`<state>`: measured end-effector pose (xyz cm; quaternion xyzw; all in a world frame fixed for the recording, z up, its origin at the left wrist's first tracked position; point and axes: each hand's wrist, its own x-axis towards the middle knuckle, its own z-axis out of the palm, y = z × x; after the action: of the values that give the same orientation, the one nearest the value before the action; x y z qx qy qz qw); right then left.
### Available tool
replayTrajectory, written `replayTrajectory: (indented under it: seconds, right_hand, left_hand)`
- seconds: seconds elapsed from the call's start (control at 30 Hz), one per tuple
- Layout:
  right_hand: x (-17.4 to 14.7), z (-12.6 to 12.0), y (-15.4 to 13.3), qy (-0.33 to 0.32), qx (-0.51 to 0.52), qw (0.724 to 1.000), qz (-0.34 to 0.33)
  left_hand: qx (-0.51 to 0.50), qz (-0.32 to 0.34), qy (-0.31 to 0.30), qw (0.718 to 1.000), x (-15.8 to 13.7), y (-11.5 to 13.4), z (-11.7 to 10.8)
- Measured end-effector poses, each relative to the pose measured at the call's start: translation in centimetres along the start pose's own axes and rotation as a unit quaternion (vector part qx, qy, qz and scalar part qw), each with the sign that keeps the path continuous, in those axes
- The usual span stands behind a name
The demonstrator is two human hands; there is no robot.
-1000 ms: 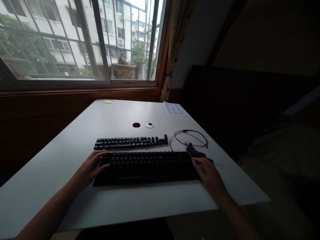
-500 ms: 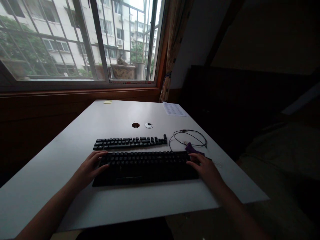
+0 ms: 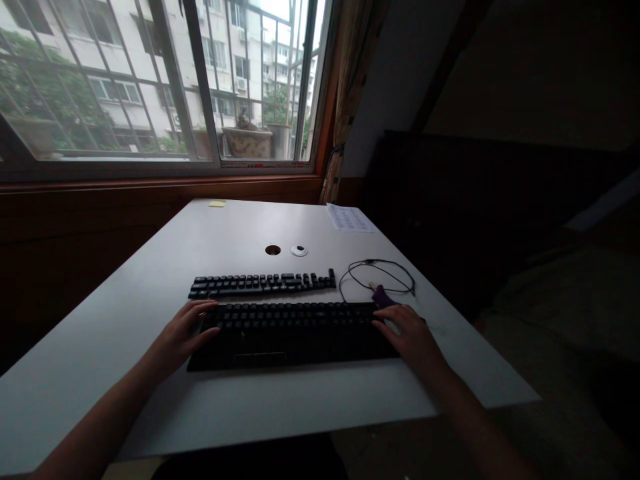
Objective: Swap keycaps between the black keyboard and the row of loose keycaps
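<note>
A black keyboard (image 3: pixel 295 340) lies flat on the white table, with rows of keys in its far part and a wide plain strip along its near side. My left hand (image 3: pixel 183 333) grips its left end, the thumb over the top and the fingers at the far corner. At the right end, my right hand (image 3: pixel 407 333) holds it in the same way, thumb and fingers bent over the edge. Just behind the keyboard, loose black keycaps (image 3: pixel 260 285) stand in rows. A purple item (image 3: pixel 383 296), partly hidden, lies beyond my right hand.
A thin black cable (image 3: pixel 411 275) is looped on the right of the white table (image 3: pixel 125 300). Farther back are a round hole (image 3: pixel 273 250), a white ring-shaped cover (image 3: pixel 299 251), a yellow note (image 3: pixel 217 203) and a printed sheet (image 3: pixel 350 219). The window (image 3: pixel 250 80) is behind.
The fingers of my right hand have shifted slightly left over the keyboard's end. My left hand and the keyboard look almost unchanged; the whole view has moved a touch.
</note>
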<state>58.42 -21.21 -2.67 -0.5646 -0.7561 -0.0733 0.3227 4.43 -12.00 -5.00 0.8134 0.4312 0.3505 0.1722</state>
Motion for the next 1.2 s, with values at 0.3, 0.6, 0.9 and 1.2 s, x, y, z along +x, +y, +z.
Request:
replayTrajectory:
  seconds: [0.3,0.6,0.9,1.2]
  right_hand:
    - [1.9,1.7,-0.1,-0.075,0.061,0.995,-0.032]
    - [2.4,0.9,0.1,-0.112,0.082,0.99,-0.036]
    - [2.4,1.0,0.3,-0.116,0.094,0.988,-0.033]
    - [2.5,0.6,0.2,-0.124,0.095,0.988,-0.014]
  left_hand:
    - [-0.014,-0.002,-0.006,1.0,-0.1,-0.1,0.0]
    - [0.004,0.001,0.004,1.0,0.0,-0.1,0.0]
    - [0.0,0.003,0.0,1.0,-0.1,-0.3,0.1]
    - [-0.011,-0.002,0.002,1.0,-0.1,-0.2,0.1]
